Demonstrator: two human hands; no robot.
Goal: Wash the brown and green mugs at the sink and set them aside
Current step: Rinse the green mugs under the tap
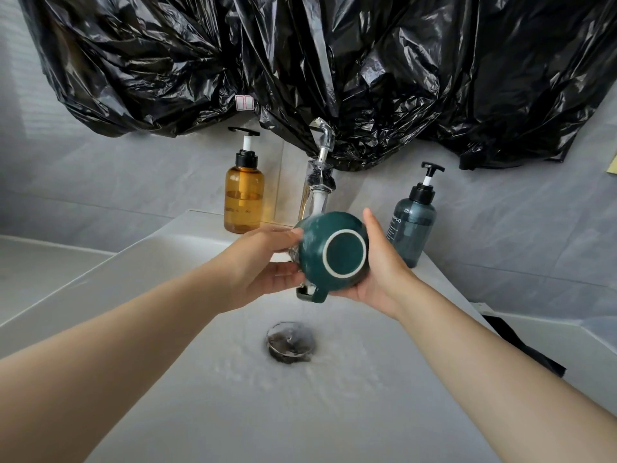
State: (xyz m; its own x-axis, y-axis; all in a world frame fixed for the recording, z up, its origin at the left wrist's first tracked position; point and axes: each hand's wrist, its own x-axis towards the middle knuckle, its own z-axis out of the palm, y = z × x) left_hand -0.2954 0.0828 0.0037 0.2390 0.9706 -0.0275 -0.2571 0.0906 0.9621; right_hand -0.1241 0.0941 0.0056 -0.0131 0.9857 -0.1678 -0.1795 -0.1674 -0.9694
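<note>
The green mug [334,252] is tipped on its side over the white sink [167,329], its pale-ringed base facing me and its handle pointing down. My right hand [380,272] cups it from the right and below. My left hand [263,262] holds it at the left, by the rim, fingers partly hidden behind it. Water runs from the chrome tap [320,168] behind the mug and falls toward the drain [291,342]. No brown mug is in view.
An amber pump bottle [243,198] stands left of the tap on the sink's back ledge. A dark blue-grey pump bottle [412,222] stands to the right. Black plastic sheeting [300,61] hangs above. Water swirls around the drain.
</note>
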